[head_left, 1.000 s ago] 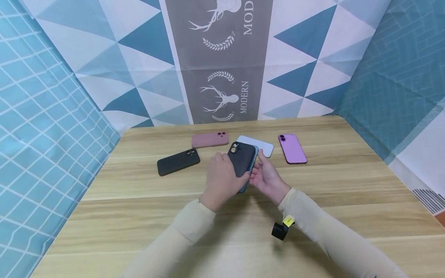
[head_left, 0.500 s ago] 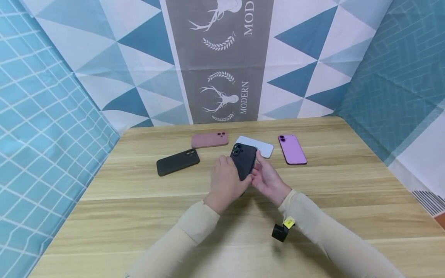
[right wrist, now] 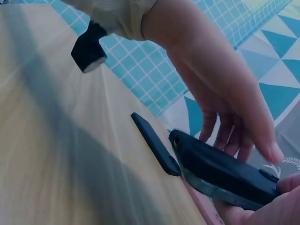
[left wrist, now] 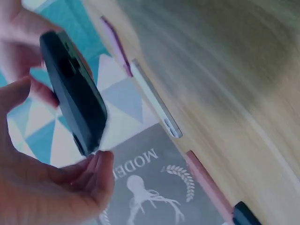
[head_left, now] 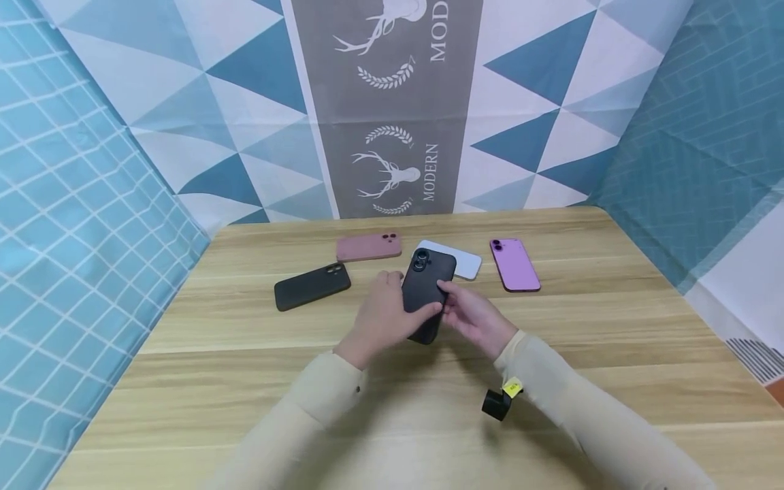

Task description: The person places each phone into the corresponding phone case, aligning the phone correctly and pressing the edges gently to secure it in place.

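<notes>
My right hand (head_left: 480, 320) pinches the right edge of a phone in a black case (head_left: 425, 292), thumb on its back and fingers underneath. The case's camera end points away from me, and a bluish-green strip shows along its underside in the right wrist view. Around the left side is my left hand (head_left: 382, 316). Its thumb reaches over the back but stands clear of it in both wrist views; its fingertips (left wrist: 104, 161) are at or very near the case's edge. The phone is held above the wooden table (head_left: 245, 401).
On the table lie a black phone case (head_left: 312, 286) at left, a pink case (head_left: 369, 246) behind it, a light-blue phone or case (head_left: 468, 264) partly hidden behind the held phone, and a purple phone (head_left: 516, 265) at right. A black wrist camera (head_left: 496, 405) hangs from the right sleeve.
A second ago the blue-green phone stuck out beside the black case; now it is nearly all covered. The left hand has shifted left, and the right thumb has come onto the case's back.
</notes>
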{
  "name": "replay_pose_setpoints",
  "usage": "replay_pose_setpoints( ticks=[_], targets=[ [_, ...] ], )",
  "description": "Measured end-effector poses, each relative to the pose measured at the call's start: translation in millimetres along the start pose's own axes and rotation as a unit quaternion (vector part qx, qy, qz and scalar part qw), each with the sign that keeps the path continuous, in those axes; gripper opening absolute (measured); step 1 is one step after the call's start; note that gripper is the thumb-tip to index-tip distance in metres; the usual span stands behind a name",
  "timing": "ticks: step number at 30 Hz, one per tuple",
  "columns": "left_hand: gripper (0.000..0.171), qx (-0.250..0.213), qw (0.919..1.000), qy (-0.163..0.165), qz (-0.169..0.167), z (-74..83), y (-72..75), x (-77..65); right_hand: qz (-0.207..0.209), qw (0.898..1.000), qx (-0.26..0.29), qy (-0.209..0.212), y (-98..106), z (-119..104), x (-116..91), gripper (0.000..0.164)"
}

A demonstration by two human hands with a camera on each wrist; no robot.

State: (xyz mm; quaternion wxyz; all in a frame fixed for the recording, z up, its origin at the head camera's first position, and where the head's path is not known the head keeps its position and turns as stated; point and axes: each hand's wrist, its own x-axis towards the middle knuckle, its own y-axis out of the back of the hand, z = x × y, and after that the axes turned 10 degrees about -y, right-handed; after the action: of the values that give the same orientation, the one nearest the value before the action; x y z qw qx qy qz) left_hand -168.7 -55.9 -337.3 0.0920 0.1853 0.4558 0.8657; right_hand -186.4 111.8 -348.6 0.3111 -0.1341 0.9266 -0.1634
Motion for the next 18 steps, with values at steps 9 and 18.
replay_pose_setpoints(
  ticks=[9, 18],
  targets=[
    [0.056, -0.255, 0.9538, 0.138, -0.080, -22.1, 22.7, 10.5, -0.084, 0.994, -0.049, 0.055, 4.6, -10.0, -0.5, 0.047],
    [0.040, -0.500, 0.8413, 0.124, -0.164, -44.0, 28.8, 3.8, -0.092, 0.994, -0.026, 0.053, 2.5, -22.4, -3.8, 0.028]
  ],
)
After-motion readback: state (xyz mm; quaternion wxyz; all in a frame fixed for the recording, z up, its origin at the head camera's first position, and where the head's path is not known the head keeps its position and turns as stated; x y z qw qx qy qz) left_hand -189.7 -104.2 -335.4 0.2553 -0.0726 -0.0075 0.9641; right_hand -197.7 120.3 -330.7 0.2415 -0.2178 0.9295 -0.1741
